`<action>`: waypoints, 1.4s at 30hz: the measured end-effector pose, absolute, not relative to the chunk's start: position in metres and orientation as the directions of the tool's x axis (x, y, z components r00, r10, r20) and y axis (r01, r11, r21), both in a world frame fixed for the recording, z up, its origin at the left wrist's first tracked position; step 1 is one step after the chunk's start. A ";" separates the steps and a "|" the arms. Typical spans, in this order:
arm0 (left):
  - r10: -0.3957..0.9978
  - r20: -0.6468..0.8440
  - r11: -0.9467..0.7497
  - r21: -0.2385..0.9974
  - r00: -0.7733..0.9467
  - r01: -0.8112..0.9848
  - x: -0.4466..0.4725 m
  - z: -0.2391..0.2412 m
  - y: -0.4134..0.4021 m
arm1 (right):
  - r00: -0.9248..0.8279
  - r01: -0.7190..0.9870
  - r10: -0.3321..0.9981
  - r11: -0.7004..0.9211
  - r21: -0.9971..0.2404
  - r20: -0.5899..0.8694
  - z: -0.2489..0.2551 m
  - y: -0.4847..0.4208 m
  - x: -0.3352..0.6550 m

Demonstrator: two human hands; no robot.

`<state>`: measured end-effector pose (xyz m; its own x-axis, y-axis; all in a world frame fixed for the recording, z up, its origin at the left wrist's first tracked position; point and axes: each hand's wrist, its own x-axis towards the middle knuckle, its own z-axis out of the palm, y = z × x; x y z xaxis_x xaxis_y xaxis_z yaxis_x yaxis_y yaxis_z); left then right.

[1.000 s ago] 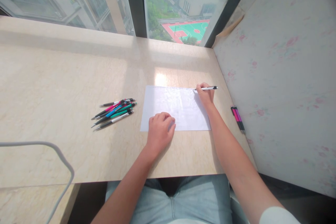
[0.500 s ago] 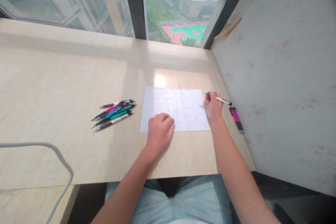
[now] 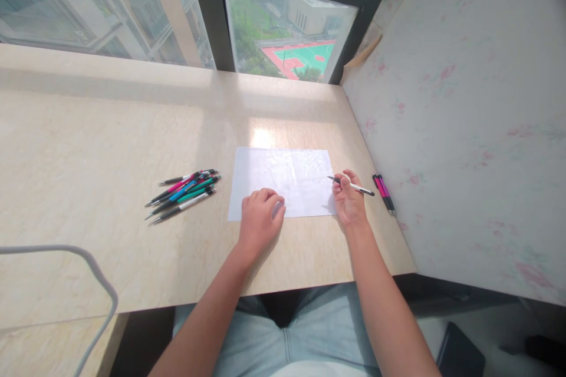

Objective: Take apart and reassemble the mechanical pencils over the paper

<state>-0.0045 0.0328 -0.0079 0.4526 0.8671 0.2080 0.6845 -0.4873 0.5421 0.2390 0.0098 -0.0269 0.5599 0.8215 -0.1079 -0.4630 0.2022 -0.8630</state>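
A white sheet of paper (image 3: 292,182) lies on the desk in front of me. Over its lower edge rests my left hand (image 3: 262,212), palm down, fingers loosely bent and the thumb apart, with nothing seen in it. At the sheet's right edge, my right hand (image 3: 349,200) pinches a white pen (image 3: 357,188) with a black grip between thumb and fingers. The pen's tip points left above the paper, and the palm is turned partly inward and up. To the left of the sheet lies a pile of several pens (image 3: 186,193) in black, pink, blue, green and white.
Two pink and purple pens (image 3: 384,193) lie at the right, along the flowered wall (image 3: 464,129). A grey cable (image 3: 95,265) curves over the left front of the desk (image 3: 110,147). Behind the desk stands a window (image 3: 283,29) with a dark frame.
My right hand has drawn back toward me and rolled palm inward, with the pen still in it. My left hand stays on the paper. The whole view has shifted slightly.
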 end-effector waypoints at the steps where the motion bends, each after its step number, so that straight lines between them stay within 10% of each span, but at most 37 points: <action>1: 0.867 0.210 -0.488 0.542 0.452 0.684 -0.005 -0.008 0.033 | 0.554 -0.462 0.826 0.198 -0.865 -0.107 -0.025 0.008 0.238; 18: 0.867 0.214 -0.490 0.528 0.450 0.693 -0.005 -0.009 0.032 | 0.220 -0.478 0.972 0.029 -0.878 -0.088 0.007 0.020 0.207; 42: 0.862 0.231 -0.500 0.530 0.451 0.685 -0.005 -0.012 0.033 | 0.446 -0.122 0.891 -0.037 -0.992 -0.088 0.011 -0.004 0.205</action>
<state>-0.0051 0.0334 -0.0115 0.4512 0.8621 0.2307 0.6849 -0.5002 0.5298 0.2054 -0.0043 0.0113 0.4456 0.8909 -0.0877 -0.1222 -0.0366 -0.9918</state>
